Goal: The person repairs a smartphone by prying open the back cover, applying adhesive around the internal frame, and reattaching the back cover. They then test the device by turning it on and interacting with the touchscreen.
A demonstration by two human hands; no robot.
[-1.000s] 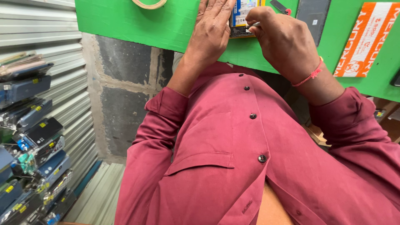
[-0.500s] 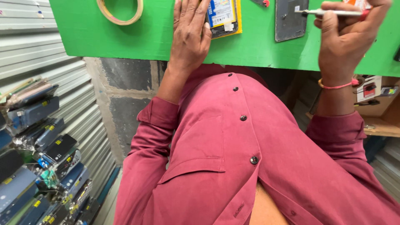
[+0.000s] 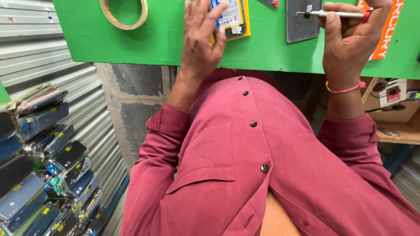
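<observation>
My left hand (image 3: 200, 41) lies flat on the green tabletop (image 3: 166, 39), fingers spread, its fingertips touching a phone battery with a yellow edge and blue-and-white label (image 3: 232, 17). My right hand (image 3: 352, 37) is off to the right, gripping a thin silver tool with a red end (image 3: 337, 14) held level, its tip over a dark grey flat phone part (image 3: 302, 22). A pink thread band circles my right wrist.
A roll of tan tape (image 3: 124, 13) lies at the table's left. An orange box (image 3: 385, 30) sits at the far right. Stacked phone cases in packets (image 3: 43, 161) fill the left side by a corrugated metal wall. A wooden shelf with small items (image 3: 393, 113) is below right.
My right hand left the battery, moved right and now holds the silver tool over the grey part. My left hand stayed on the battery and spread its fingers.
</observation>
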